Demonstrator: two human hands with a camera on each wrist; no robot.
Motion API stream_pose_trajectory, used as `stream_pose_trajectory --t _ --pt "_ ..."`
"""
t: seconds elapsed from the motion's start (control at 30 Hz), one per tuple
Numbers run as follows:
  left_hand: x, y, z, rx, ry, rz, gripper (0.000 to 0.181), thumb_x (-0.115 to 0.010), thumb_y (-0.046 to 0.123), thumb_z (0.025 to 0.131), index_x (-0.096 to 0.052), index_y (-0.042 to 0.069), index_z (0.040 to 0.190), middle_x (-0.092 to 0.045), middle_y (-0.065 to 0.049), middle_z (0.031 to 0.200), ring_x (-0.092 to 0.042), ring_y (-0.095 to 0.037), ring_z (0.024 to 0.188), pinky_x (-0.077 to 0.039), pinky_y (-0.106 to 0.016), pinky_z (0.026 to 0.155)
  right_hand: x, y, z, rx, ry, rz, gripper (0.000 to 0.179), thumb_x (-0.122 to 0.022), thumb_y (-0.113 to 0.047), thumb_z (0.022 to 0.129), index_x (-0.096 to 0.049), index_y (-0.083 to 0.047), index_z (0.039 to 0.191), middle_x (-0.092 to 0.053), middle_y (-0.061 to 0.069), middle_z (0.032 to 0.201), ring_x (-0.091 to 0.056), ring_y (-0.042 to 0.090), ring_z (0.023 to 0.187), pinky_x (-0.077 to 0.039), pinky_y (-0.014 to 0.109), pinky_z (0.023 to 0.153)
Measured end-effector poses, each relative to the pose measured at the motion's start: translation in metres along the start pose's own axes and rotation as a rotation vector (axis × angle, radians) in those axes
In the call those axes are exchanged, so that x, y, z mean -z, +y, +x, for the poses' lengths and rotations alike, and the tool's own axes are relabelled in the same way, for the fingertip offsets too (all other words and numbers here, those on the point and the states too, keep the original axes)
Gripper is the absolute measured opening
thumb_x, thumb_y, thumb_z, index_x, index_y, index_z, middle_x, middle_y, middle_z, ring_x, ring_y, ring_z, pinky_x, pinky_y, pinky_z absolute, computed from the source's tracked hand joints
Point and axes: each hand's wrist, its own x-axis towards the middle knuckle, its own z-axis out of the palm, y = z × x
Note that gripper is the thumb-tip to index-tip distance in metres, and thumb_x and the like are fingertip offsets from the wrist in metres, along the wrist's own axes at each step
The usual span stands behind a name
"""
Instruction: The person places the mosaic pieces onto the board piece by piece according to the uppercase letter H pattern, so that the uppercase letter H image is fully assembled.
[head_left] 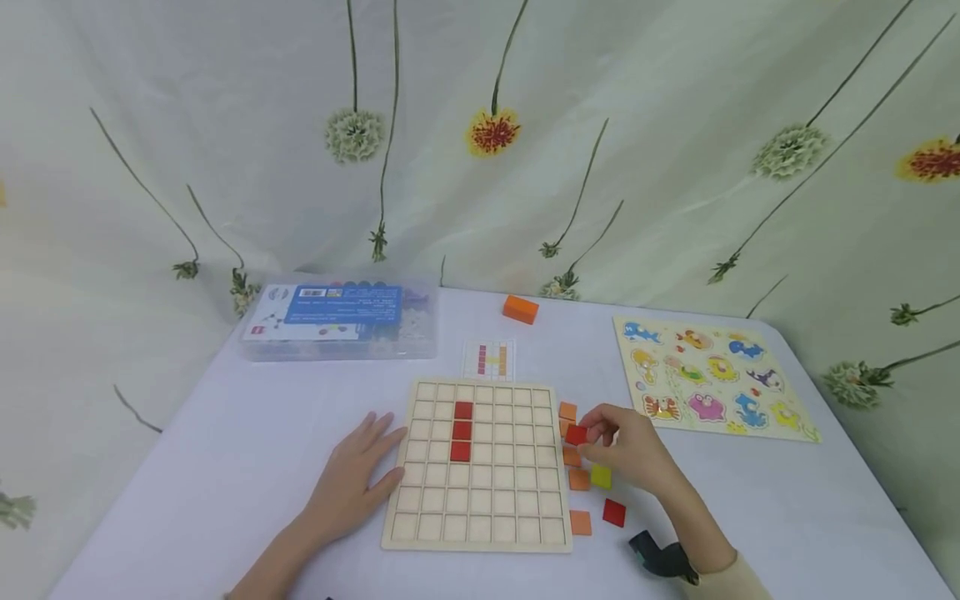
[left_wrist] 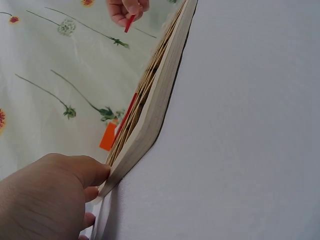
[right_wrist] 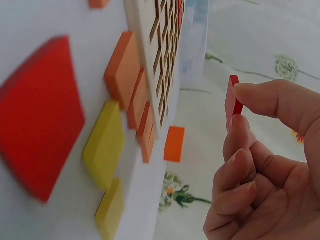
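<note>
A wooden grid board (head_left: 504, 502) lies on the white table, with three red square tiles (head_left: 462, 431) in a vertical line in its upper part. My left hand (head_left: 352, 479) rests flat by the board's left side, fingertips and thumb touching its edge. Beyond the right edge, my right hand (head_left: 630, 450) pinches another red tile (right_wrist: 233, 97) between thumb and index finger, held up off the table in the right wrist view. Below it are several orange tiles (head_left: 580, 522) along the board, a yellow tile (head_left: 601, 476) and a loose red tile (head_left: 614, 512).
Behind the board lie a small pattern card (head_left: 468, 361) and an orange block (head_left: 520, 309). A clear plastic case (head_left: 337, 350) with a blue label stands at the back left. An animal puzzle board (head_left: 723, 332) occupies the right side. Floral cloth hangs behind.
</note>
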Motion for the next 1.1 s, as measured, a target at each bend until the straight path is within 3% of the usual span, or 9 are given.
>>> stream_pose_trajectory --t 0.2,0.53,0.77,1.1 --pt "-0.001 -0.002 0.001 0.008 -0.009 -0.004 0.052 -0.070 0.023 0.087 -0.058 0.010 0.136 -0.044 -0.015 0.151 -0.032 -0.042 0.143 -0.029 -0.067 0.109 -0.026 -0.029 0.004 0.104 -0.110 0.009 0.018 -0.077 -0.006 0.078 -0.066 -0.007 0.093 -0.055 -0.003 0.073 -0.050 0.014 0.069 -0.040 0.019 0.054" --pt "0.000 0.000 0.000 0.012 -0.008 -0.008 0.052 -0.071 0.021 0.086 -0.058 0.010 0.135 -0.045 -0.015 0.151 -0.032 -0.042 0.143 -0.029 -0.067 0.109 -0.079 -0.058 0.016 0.260 -0.260 -0.064 0.017 -0.079 -0.010 0.077 -0.065 -0.011 0.086 -0.055 -0.008 0.067 -0.049 0.005 0.061 -0.043 0.018 0.056" --pt "0.002 0.003 0.000 0.015 -0.011 -0.007 0.051 -0.071 0.021 0.086 -0.058 0.009 0.135 -0.045 -0.016 0.150 -0.032 -0.042 0.143 -0.030 -0.067 0.109 -0.097 -0.070 0.020 0.275 -0.314 -0.086 0.014 -0.075 -0.002 0.075 -0.065 -0.008 0.084 -0.053 -0.009 0.063 -0.048 0.002 0.059 -0.043 0.017 0.057" --pt "0.003 0.001 0.000 -0.010 0.009 -0.005 0.050 -0.071 0.021 0.086 -0.060 0.008 0.133 -0.047 -0.017 0.148 -0.035 -0.044 0.141 -0.032 -0.067 0.106 -0.106 -0.074 0.025 0.257 -0.342 -0.132 0.015 -0.074 -0.003 0.075 -0.065 -0.008 0.086 -0.054 -0.009 0.064 -0.048 0.003 0.060 -0.044 0.017 0.059"
